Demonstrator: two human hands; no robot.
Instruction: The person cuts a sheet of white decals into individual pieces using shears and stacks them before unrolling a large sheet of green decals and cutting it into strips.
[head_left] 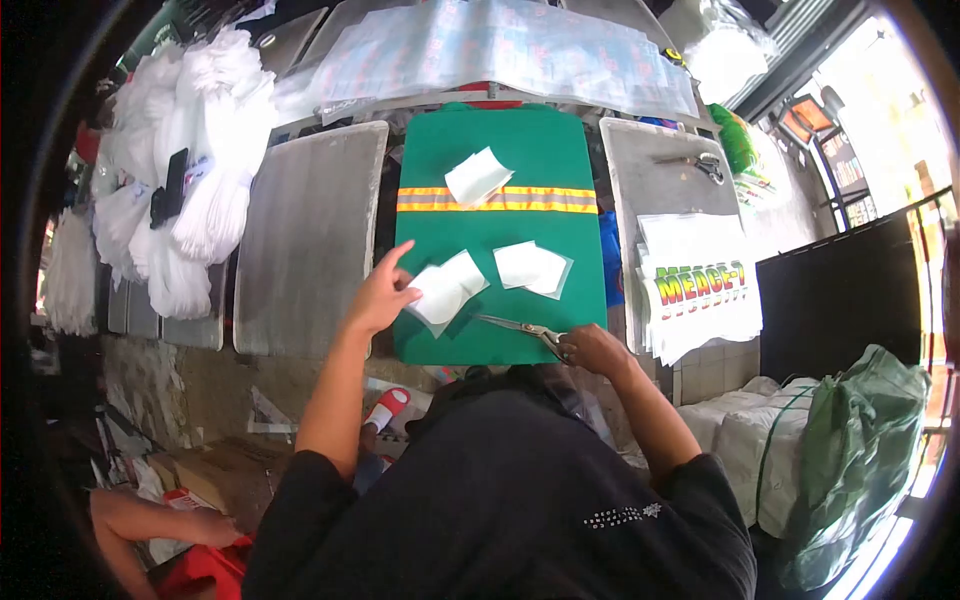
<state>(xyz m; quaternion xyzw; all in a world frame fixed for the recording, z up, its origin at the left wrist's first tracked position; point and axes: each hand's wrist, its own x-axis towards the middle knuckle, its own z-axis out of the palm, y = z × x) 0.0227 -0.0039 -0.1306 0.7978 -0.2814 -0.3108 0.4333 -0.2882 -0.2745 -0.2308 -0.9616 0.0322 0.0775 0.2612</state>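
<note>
Three loose clusters of white slips [518,266] lie on the green cloth [500,135], one across its orange-and-silver band [555,200], two nearer the person, their sheets overlapping at angles with clear edges poking out. The left hand [380,292] reaches forward, forefinger raised well off the thumb, which meets the nearest left cluster's edge, gripping nothing I can make out. The right hand [592,348] is closed round the scissors' [535,330] handles, blades pointing left.

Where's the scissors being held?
In the head view, the scissors are in the right hand, by the near edge of the green cloth, closer than the rightmost white sheets.
</note>
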